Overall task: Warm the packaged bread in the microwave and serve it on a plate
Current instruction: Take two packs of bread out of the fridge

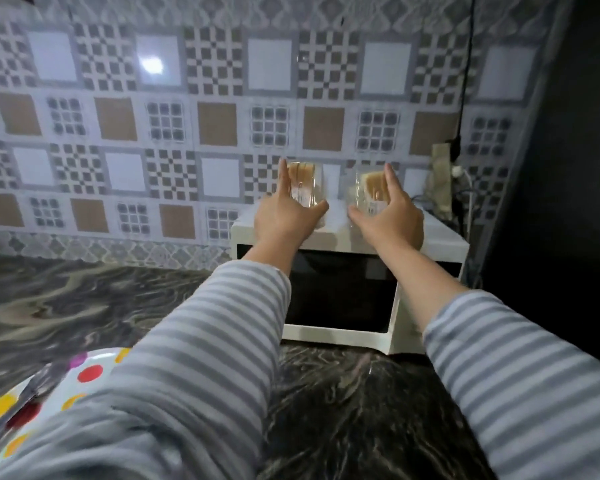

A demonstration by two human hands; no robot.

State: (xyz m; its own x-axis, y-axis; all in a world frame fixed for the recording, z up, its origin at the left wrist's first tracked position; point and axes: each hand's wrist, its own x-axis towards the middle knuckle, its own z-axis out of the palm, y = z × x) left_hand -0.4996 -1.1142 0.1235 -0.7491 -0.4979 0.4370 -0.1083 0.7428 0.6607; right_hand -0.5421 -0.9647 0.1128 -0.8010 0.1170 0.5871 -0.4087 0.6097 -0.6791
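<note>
Currently: lower left of frame, a glossy white plate (94,362) with red, yellow and purple polka dots sits on the tabletop (84,299), which is dark marbled stone with swirly grey veins. A shiny strip of something metallic lies across the plate; too blurred to identify. Both forearms wear soft grey-and-white striped sleeves.

Centre of frame: left hand (284,211) reaches up to the microwave (426,247) top, fingers straight along the left face of one bread pack (303,188), thumb hooked under its right side, so it's gripping it. Pack is clear crinkly plastic, a white label on the front, pale sliced bread with tan crust inside, standing upright.

Just right of it, apart by a small gap: second bread pack (369,190), same clear wrap, tilted. Right hand (392,214) grips it, fingers up its right side, thumb at lower left.

Microwave is a boxy white shell, smooth, with a dark glass door, closed.

Right of centre: black cable (465,81) hanging down the patterned tile wall to a plug cluster beside the microwave.
</note>
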